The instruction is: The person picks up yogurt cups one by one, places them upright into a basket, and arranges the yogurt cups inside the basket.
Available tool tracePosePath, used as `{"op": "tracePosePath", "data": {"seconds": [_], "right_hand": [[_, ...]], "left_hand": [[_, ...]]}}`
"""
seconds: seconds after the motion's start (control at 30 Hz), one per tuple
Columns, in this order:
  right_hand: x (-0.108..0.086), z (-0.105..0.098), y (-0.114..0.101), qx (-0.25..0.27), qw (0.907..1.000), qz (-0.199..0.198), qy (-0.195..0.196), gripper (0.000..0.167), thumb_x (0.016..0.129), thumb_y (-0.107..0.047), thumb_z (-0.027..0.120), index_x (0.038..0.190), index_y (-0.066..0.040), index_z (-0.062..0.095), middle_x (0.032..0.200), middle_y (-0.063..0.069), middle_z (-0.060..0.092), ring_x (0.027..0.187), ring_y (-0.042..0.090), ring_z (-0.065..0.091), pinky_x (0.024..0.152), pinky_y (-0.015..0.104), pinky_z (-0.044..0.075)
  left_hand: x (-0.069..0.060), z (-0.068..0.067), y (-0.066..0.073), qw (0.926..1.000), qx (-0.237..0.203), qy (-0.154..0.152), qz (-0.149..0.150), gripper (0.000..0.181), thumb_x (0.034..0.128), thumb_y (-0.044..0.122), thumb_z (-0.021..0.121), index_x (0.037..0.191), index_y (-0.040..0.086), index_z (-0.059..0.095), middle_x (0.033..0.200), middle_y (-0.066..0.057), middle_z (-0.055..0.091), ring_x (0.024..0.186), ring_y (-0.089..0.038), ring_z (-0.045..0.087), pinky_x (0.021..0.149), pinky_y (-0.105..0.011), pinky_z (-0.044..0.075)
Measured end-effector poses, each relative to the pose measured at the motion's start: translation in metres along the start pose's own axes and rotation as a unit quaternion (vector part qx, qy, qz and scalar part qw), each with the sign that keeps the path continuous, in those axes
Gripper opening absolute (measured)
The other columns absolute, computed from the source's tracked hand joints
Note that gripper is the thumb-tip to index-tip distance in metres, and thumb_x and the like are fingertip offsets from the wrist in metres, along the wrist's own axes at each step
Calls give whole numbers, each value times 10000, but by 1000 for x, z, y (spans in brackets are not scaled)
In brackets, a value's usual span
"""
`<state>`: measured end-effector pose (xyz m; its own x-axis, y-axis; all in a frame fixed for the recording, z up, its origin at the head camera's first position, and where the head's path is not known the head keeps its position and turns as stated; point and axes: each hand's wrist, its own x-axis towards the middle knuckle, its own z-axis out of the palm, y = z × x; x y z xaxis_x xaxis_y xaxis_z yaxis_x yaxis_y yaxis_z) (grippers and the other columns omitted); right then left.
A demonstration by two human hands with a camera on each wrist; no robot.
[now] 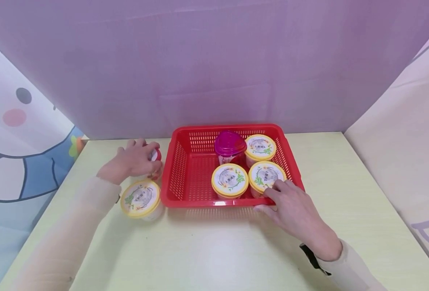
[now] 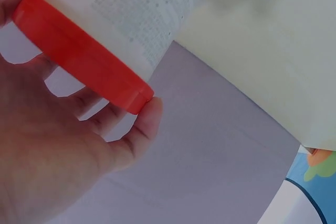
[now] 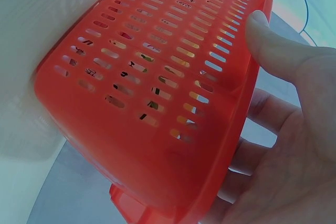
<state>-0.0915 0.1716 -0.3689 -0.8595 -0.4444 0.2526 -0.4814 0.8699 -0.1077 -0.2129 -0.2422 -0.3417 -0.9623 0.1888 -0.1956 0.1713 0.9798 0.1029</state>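
Observation:
My left hand (image 1: 136, 159) holds a cup with a red lid (image 2: 86, 56) and a white printed side. Fingers and thumb lie around the lid's edge, above the table left of the basket; the head view shows only a bit of the lid. My right hand (image 1: 297, 210) grips the front rim of the red plastic basket (image 1: 196, 203) near its right corner, thumb outside and fingers over the rim. Inside the basket stand a cup with a magenta lid (image 1: 230, 143) and three yellow-lidded tubs, at back right (image 1: 260, 146), front middle (image 1: 230, 180) and front right (image 1: 265, 174).
Another yellow-lidded tub (image 1: 141, 199) stands on the pale table (image 1: 207, 250), just left of the basket and below the left hand. A purple cloth wall (image 1: 214, 68) rises behind the basket. Printed cloth panels (image 1: 14, 133) border the left and right sides.

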Motion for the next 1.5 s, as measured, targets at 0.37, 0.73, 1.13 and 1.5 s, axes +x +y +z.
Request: {"op": "tracePosePath", "data": {"seconds": [0.37, 0.73, 1.13, 1.5], "right_hand": [[0, 1, 0, 33, 10000, -1, 25, 435, 778, -429, 871, 1010, -75, 769, 915, 85, 612, 800, 237, 531, 684, 405, 528], [0, 1, -1, 25, 10000, -12, 41, 419, 777, -429, 872, 993, -85, 767, 896, 71, 599, 788, 226, 520, 663, 384, 514], [0, 1, -1, 17, 10000, -25, 73, 416, 772, -423, 878, 983, -81, 767, 890, 73, 600, 777, 225, 517, 659, 380, 514], [0, 1, 0, 1, 10000, -44, 82, 417, 768, -426, 881, 971, -80, 767, 886, 74, 601, 773, 224, 517, 654, 377, 511]], "left_hand": [[0, -14, -1, 9995, 88, 313, 45, 669, 899, 444, 566, 1481, 138, 442, 1362, -242, 421, 1225, -460, 355, 937, -717, 406], [-2, -32, -2, 9976, 135, 676, 111, 654, 894, 447, 592, 1461, 156, 449, 1357, -250, 412, 1229, -472, 349, 951, -746, 359], [0, -54, 12, 9959, 208, 865, 132, 703, 888, 473, 600, 1498, 178, 415, 1374, -230, 397, 1238, -446, 352, 954, -692, 402], [5, -68, 31, 9959, 76, 893, 138, 734, 884, 498, 627, 1515, 198, 403, 1395, -209, 397, 1252, -428, 354, 991, -683, 389]]}}
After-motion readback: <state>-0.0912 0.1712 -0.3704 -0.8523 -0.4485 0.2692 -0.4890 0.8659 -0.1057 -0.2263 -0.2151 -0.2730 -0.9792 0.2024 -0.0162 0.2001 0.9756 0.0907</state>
